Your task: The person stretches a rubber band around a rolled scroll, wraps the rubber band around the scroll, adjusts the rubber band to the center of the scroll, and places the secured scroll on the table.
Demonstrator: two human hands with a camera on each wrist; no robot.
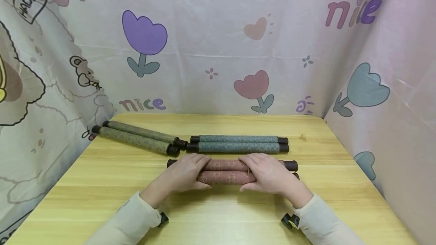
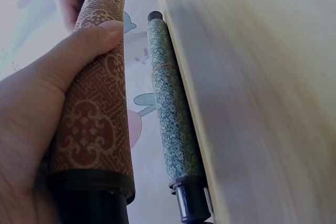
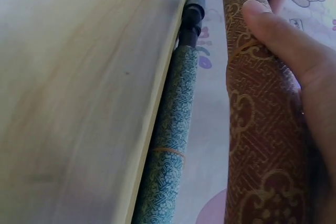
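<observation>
A reddish-brown scroll (image 1: 225, 177), rolled from both ends into two parallel rolls, lies crosswise in front of me. Gold floral patterns cover it, and its end knobs are dark. My left hand (image 1: 185, 173) grips the left part, its thumb along the near roll and its fingers over the top. On the right part my right hand (image 1: 269, 173) holds it the same way. A thin rubber band (image 3: 244, 48) circles the scroll beside the right thumb. Just behind it rests a blue-green patterned scroll (image 1: 235, 147), also double-rolled and banded. The hands hide parts of the red scroll's ends.
An olive-green double-rolled scroll (image 1: 136, 141) lies slanted at the back left of the wooden table (image 1: 218, 218), its near end close to the blue-green one. A loose rubber band (image 1: 302, 137) lies at the back right. Printed curtains (image 1: 204, 48) enclose the table's back and sides.
</observation>
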